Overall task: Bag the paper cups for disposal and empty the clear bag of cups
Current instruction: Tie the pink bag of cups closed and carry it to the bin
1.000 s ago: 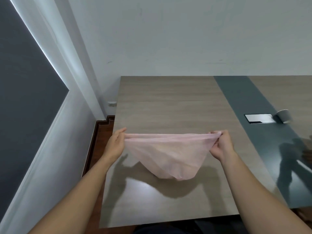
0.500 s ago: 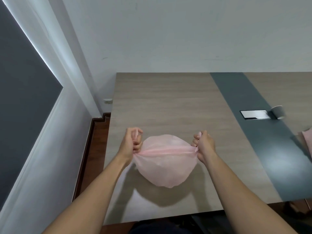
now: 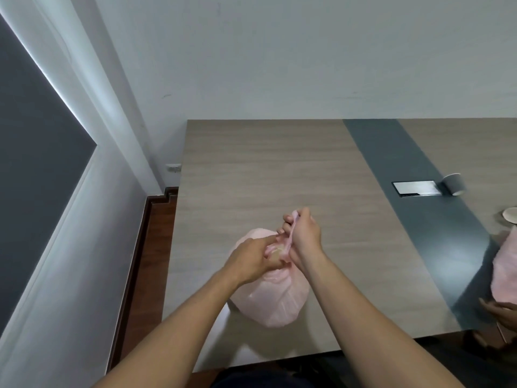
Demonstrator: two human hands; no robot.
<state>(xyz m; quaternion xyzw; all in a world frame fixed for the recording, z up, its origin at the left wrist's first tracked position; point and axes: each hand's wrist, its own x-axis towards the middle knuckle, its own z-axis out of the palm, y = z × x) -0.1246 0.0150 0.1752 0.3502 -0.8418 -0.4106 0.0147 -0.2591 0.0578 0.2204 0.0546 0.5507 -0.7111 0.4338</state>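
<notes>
A puffed-up pink plastic bag (image 3: 272, 301) sits on the wooden table (image 3: 251, 169) just in front of me. Both hands meet at its gathered top. My left hand (image 3: 253, 259) pinches one twisted end of the bag's mouth. My right hand (image 3: 303, 238) grips the other end and holds it up and away from me. What the bag holds is hidden. A grey paper cup (image 3: 453, 184) lies on its side far right, on the table's dark strip (image 3: 419, 214).
A metal cable hatch (image 3: 416, 189) is set in the dark strip beside the cup. At the right edge are a second pink bag (image 3: 506, 264), a white cup rim (image 3: 510, 222) and another person's hand (image 3: 503, 313). A wall and a floor gap lie to the left.
The bag's mouth was stretched wide between my hands. My hands came together over the bag, twisting its two ends at the top, and the bag puffed into a ball.
</notes>
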